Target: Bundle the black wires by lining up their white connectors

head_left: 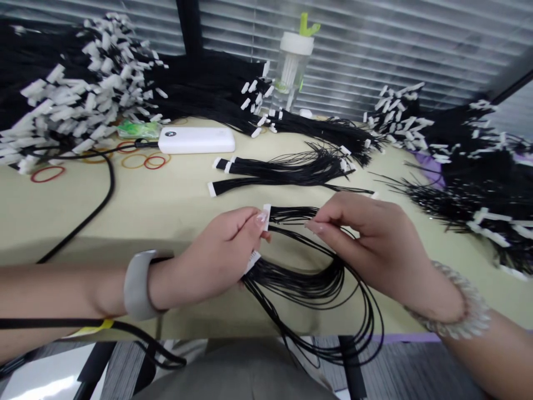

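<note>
Between thumb and fingers my left hand grips a white connector with thin black wires running right from it. A second white connector shows under the same hand, its black wires looping down past the table's front edge. My right hand pinches a thin black wire near the upper connector, thumb against fingertip. More of the looped wires pass below my right palm. Just beyond both hands lie several finished-looking wire bundles with white connectors at their left ends.
A white power bank with a black cable lies at the back left, beside rubber bands. Large heaps of white-tipped black wires and loose wires flank the table. A clear bottle stands by the blinds.
</note>
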A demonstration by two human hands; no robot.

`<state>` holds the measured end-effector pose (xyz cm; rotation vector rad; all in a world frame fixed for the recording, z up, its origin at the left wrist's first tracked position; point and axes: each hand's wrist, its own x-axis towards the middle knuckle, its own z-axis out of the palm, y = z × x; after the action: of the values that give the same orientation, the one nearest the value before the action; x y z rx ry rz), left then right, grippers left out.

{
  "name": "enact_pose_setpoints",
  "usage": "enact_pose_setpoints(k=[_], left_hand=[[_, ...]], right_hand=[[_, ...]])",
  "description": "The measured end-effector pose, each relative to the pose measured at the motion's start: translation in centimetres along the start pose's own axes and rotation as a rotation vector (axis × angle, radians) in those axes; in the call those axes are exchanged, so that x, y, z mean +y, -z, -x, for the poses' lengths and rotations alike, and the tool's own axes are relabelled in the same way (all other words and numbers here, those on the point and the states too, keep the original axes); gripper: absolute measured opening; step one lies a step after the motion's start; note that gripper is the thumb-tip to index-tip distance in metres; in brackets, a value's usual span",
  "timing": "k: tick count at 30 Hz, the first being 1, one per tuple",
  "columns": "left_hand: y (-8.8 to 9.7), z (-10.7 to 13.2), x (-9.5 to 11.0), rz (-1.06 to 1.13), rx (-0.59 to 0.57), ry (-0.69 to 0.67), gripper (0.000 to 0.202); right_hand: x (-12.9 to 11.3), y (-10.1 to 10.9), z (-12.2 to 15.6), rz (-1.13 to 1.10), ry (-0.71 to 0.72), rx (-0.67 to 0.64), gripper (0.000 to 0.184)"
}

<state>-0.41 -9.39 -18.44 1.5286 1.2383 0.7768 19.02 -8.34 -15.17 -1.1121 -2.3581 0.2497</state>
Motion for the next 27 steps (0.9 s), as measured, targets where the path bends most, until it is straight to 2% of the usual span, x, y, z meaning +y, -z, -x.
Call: enact_pose_setpoints(k=[21,27], left_hand=[[0.1,-0.1,-0.1,0.017,-0.025,-0.014,0.033],[0.0,-0.1,-0.2,-0.002,-0.062,0.001,0.034]], right_hand=[[0.4,-0.9,0.7,0.084,0.15,-0.038,0.007],[0.7,-1.2,1.1,0.237,0.249,0.071,0.004]])
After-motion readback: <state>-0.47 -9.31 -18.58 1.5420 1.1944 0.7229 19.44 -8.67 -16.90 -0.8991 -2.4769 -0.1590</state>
